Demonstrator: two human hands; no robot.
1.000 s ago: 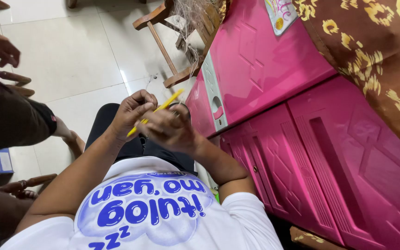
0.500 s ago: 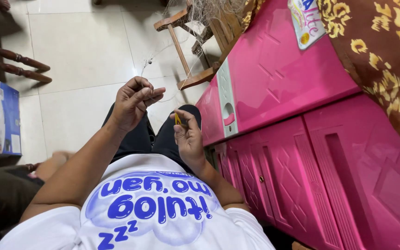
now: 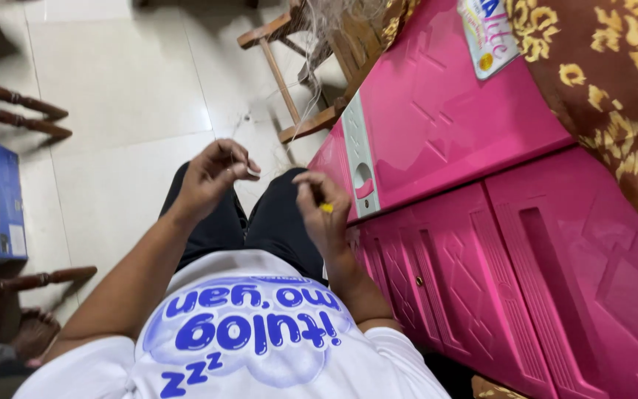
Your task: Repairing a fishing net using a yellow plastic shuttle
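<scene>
Since half a second ago the two hands have drawn a little further apart over the lap, and the small yellow stick-like object [image 3: 326, 207] now shows only as a short stub. It sits in the right hand [image 3: 324, 209], whose fingers are curled narrow around it; its long axis seems to run up through the fist, though most of it is hidden. The left hand [image 3: 215, 176] is level with it and off to the left, near but not touching, fingertips pinched on something small and pale, possibly a thin strand; I cannot tell what. Both hands hover above black trousers [image 3: 275, 222]. Just right of the right hand stands a bright pink plastic cabinet [image 3: 437, 125]. A pale tiled floor [image 3: 112, 89] lies beyond, with a wooden chair frame [image 3: 289, 81].
</scene>
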